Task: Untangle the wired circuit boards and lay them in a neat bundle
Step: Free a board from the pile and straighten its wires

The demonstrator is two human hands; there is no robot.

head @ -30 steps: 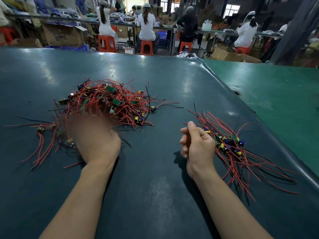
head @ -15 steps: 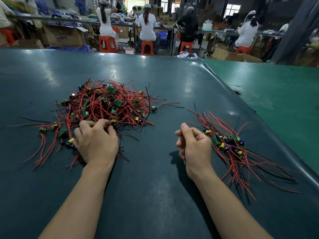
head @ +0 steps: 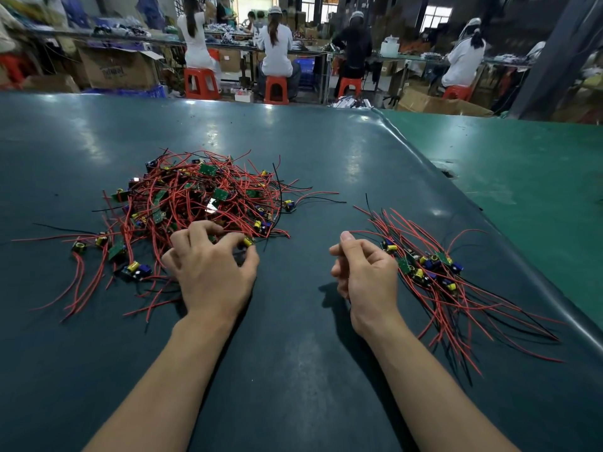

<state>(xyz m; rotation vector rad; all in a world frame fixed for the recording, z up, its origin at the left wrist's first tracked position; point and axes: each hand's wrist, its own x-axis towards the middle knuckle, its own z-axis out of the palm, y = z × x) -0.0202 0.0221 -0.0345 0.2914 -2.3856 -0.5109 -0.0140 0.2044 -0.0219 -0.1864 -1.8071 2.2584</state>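
The left hand (head: pixel 212 272) reaches into the near edge of the tangled heap (head: pixel 202 203) of red-wired circuit boards on the dark table (head: pixel 293 353), fingers curled among the wires and thumb and forefinger closing on 1 small board (head: pixel 246 243) with a yellow part; the right hand (head: pixel 365 272) hangs just beside the sorted bundle (head: pixel 434 272), loosely curled, grasping nothing visible; 4 seated workers (head: pixel 275 44) sit behind.
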